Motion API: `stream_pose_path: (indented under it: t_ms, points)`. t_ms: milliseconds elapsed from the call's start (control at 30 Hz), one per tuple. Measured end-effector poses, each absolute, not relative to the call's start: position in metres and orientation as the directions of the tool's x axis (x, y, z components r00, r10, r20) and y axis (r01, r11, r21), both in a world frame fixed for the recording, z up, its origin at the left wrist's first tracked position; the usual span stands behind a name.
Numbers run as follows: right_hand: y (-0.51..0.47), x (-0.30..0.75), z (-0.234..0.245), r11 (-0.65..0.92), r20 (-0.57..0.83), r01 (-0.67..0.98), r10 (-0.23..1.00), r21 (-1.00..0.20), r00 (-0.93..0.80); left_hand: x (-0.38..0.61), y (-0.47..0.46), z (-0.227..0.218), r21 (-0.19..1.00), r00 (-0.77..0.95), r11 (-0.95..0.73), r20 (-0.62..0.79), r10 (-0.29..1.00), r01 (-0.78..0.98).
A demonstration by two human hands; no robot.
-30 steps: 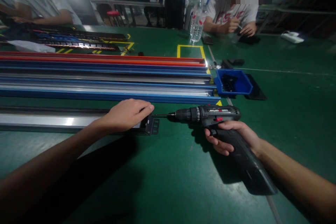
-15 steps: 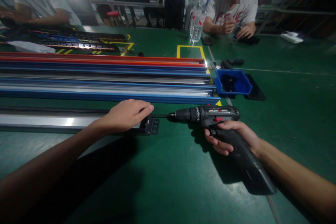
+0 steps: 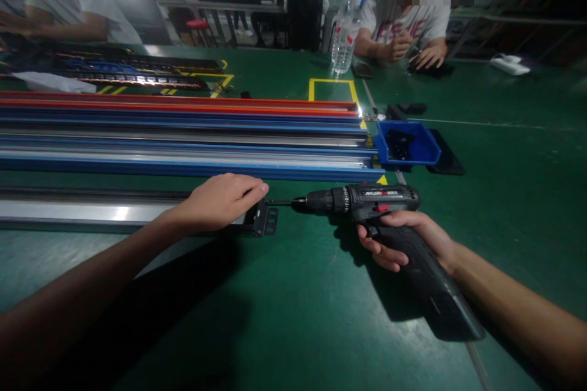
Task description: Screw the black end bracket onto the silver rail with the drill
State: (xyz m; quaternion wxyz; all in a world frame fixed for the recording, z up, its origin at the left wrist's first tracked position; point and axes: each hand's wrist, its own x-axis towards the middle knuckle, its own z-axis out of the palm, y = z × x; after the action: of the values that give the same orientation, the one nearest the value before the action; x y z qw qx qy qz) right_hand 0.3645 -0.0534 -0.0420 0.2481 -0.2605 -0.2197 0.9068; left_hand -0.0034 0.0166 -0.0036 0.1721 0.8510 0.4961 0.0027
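Observation:
My right hand [image 3: 394, 238] is wrapped round the handle of a black cordless drill [image 3: 385, 197], which lies level and points left. Its long thin bit [image 3: 280, 202] reaches the black slotted end bracket [image 3: 269, 221] of a black and silver metal rail [image 3: 92, 211]. Over the right end of that rail, my left hand [image 3: 224, 200] grips from above, with the thumb side close to the bit's tip. The far-side fingers of the left hand are hidden. A screw at the tip is too small to make out.
Beyond the near rail lie several long blue rails [image 3: 183, 162] and a red one [image 3: 183, 102]. A blue bin [image 3: 428, 146] with small black parts stands at their right end. Water bottles [image 3: 342, 43] stand farther back. Across the green table [image 3: 321, 317], a person [image 3: 403, 30] handles something small.
My hands, the drill and the rail hold the same position. Across the table, the seated person's hands have shifted slightly.

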Motion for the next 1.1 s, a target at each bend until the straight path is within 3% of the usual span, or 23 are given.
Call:
stream_pose_path:
  t_ms: [1100]
  points:
    - [-0.0527, 0.3654, -0.0429, -0.782, -0.31, -0.351, 0.552, -0.514, -0.774, -0.0038, 0.0183, -0.005, 0.298, 0.502, -0.442, -0.167, 0.848, 0.846]
